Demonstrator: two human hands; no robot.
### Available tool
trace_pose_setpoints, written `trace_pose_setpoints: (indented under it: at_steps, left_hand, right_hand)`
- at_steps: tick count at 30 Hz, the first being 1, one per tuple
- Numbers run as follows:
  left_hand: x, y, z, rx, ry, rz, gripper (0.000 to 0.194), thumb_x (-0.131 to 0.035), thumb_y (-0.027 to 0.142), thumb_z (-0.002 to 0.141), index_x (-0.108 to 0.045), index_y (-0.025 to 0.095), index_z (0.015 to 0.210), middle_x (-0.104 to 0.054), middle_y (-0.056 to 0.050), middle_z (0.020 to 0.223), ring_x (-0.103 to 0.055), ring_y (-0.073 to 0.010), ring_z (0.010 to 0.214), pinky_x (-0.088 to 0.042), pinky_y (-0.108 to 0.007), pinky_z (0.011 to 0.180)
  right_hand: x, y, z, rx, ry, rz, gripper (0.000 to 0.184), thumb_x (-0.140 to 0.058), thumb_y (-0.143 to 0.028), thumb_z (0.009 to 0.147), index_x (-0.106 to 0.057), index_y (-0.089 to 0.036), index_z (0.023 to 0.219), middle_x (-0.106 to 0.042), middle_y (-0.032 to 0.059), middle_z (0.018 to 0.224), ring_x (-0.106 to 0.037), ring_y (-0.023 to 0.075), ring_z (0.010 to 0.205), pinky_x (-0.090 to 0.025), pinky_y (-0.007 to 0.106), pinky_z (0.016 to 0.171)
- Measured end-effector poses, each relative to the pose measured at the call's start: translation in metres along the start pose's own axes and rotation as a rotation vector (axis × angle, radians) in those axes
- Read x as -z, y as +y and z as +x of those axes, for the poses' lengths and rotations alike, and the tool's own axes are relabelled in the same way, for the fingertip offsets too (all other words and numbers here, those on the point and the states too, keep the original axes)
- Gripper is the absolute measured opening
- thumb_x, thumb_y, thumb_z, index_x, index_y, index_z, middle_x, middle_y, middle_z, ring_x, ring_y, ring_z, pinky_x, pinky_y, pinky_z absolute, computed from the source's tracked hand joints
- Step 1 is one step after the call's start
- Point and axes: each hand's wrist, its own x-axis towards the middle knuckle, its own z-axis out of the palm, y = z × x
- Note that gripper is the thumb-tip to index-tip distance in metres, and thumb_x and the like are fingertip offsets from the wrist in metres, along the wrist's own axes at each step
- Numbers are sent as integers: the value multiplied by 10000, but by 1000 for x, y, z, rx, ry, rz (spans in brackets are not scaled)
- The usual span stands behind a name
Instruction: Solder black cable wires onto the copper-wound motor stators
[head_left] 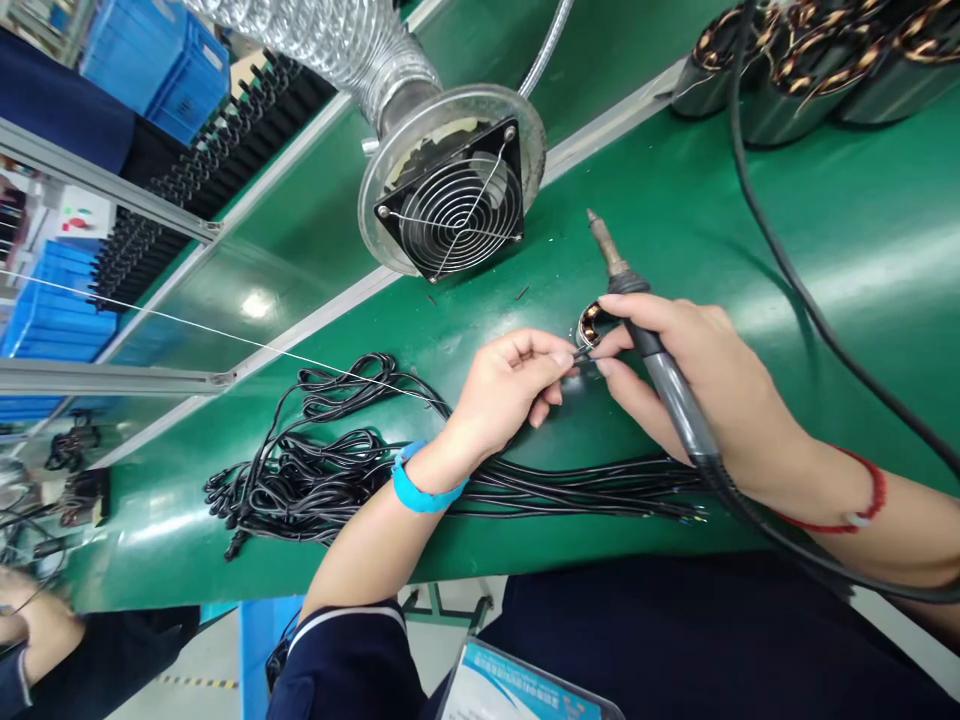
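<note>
My right hand (pixel 697 370) is wrapped round a soldering iron (pixel 664 380), its tip pointing up and away from me. Thumb and fingertips of the same hand reach toward a small ring-shaped copper coil (pixel 589 325) on the green bench. My left hand (pixel 517 385) pinches a thin dark wire end beside that coil. The exact contact between the fingertips of both hands is too small to make out. Under my left forearm lies a bundle of black cables (pixel 337 470), their stripped ends (pixel 690 512) toward the right.
A fume extractor fan (pixel 461 215) on a foil duct (pixel 330 45) hangs over the bench. Several large wound stators (pixel 795 90) stand at the back right. The iron's cord (pixel 787 260) loops along the right. A co-worker's arm (pixel 45 630) shows at lower left.
</note>
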Motion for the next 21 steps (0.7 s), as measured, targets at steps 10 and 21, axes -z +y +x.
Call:
trace_pose_setpoints:
  at_steps: [10,21]
  left_hand:
    - [1,-19,-5,-901,167,837,122,-598,227,951,-716,197,936,-673,-89,1092,-649,-167,945,-556,-321,823]
    - [3,-13,1,-837,198,782,164,-577,46,833,-624,191,773,-632,-35,860,-583,-138,802,-486,-269,696]
  right_hand:
    - [4,-7,-1,-153,62,155,493,-612,-243,944,-450,-332,1401,-713,-17,952,-714,216,984,-585,379,873]
    - [8,17,6,74,-78,123,494,-534,-198,904,-463,-324,1377,-723,2,976,-685,260,974,-530,444,852]
